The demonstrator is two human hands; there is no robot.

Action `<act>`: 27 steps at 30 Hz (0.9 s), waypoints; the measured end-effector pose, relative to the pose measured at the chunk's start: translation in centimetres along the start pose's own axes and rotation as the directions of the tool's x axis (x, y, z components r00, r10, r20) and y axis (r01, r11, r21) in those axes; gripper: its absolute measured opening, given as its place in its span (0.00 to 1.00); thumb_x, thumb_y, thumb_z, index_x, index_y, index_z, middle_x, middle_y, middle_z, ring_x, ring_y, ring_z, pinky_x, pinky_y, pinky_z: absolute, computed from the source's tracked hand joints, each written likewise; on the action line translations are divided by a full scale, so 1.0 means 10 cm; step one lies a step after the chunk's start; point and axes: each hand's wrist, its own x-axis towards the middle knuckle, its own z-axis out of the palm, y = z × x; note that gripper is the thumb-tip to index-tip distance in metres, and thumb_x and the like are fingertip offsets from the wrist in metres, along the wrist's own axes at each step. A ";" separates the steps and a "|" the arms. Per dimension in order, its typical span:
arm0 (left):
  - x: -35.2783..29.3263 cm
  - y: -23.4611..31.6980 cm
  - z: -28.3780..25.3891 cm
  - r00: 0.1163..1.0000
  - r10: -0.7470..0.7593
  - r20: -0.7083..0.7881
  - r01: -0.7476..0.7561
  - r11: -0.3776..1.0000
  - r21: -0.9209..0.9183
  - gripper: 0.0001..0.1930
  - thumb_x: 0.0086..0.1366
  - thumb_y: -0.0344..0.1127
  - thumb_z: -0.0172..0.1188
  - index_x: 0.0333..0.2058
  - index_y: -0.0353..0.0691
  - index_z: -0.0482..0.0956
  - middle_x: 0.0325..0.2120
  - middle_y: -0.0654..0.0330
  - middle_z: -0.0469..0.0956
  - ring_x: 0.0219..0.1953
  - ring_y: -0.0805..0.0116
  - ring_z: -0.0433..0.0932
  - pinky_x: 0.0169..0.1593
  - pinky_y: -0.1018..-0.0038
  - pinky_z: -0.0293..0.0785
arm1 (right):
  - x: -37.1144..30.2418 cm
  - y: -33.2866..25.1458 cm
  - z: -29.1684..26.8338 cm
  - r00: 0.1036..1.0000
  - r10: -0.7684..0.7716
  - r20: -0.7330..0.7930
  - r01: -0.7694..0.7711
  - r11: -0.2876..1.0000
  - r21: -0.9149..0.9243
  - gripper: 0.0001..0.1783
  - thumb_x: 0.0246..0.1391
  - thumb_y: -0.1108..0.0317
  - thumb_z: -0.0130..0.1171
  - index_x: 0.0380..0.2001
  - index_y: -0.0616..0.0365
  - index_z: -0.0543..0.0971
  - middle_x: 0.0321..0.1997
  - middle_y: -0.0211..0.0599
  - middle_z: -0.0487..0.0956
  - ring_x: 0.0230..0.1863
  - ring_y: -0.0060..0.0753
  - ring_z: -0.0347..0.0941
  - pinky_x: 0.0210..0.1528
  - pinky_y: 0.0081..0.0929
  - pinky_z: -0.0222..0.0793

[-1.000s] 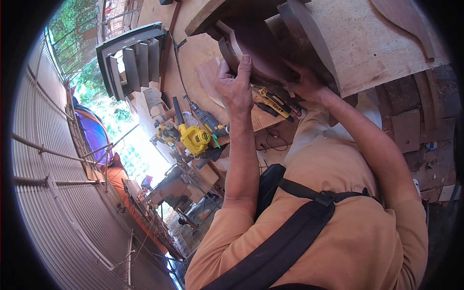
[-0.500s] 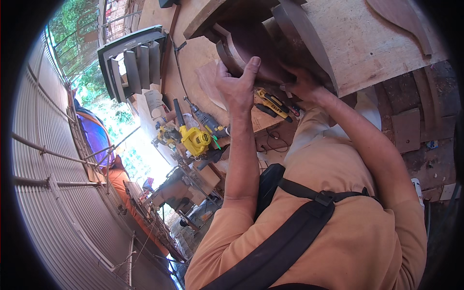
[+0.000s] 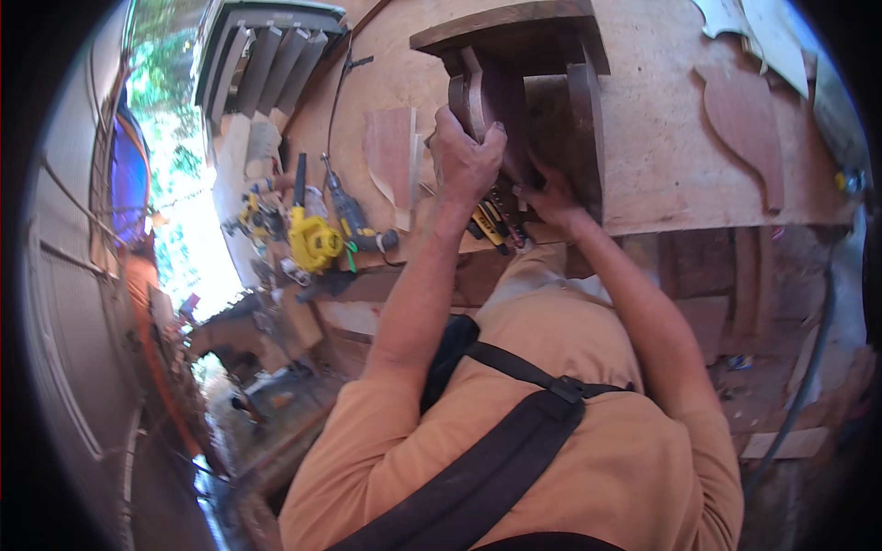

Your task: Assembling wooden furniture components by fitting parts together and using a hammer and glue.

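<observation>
In the head view, both forearms reach up to a dark carved wooden piece [image 3: 524, 101] standing on the plywood counter [image 3: 661, 138]. The left hand [image 3: 467, 161] is clamped round its curved left part, fingers curled over; the right hand [image 3: 549, 197] presses its lower edge, fingers partly hidden, grip unclear

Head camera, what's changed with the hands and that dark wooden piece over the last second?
The view swung, so the wooden piece now sits higher and more central. The left hand keeps its grip on a curved leg; a second ago its fingers were spread over it. The right hand stays pressed against the underside. The tools lie unmoved.
</observation>
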 end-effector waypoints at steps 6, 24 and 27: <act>0.01 -0.04 0.03 0.999 -0.035 0.015 0.033 0.996 0.078 0.22 0.54 0.39 0.65 0.38 0.28 0.65 0.26 0.36 0.77 0.31 0.36 0.80 0.36 0.51 0.76 | -0.03 -0.08 -0.03 0.999 -0.028 -0.027 0.024 0.989 -0.143 0.47 0.48 0.65 0.67 0.70 0.59 0.57 0.60 0.60 0.73 0.63 0.46 0.69 0.65 0.33 0.61; -0.02 -0.03 0.04 1.000 -0.026 -0.013 0.027 0.994 0.105 0.24 0.54 0.41 0.63 0.36 0.26 0.65 0.24 0.34 0.77 0.30 0.34 0.79 0.36 0.51 0.76 | -0.03 -0.21 -0.16 0.999 -0.026 0.045 0.036 0.972 -0.230 0.51 0.45 0.60 0.72 0.67 0.69 0.56 0.61 0.59 0.71 0.63 0.48 0.68 0.66 0.33 0.60; -0.02 -0.01 0.03 0.998 -0.065 0.003 0.064 0.992 0.112 0.24 0.54 0.41 0.64 0.37 0.26 0.66 0.26 0.33 0.77 0.32 0.34 0.79 0.38 0.51 0.76 | -0.01 -0.21 -0.13 0.998 0.034 0.056 -0.023 0.982 -0.190 0.50 0.45 0.63 0.72 0.68 0.64 0.58 0.60 0.53 0.73 0.61 0.41 0.69 0.65 0.33 0.61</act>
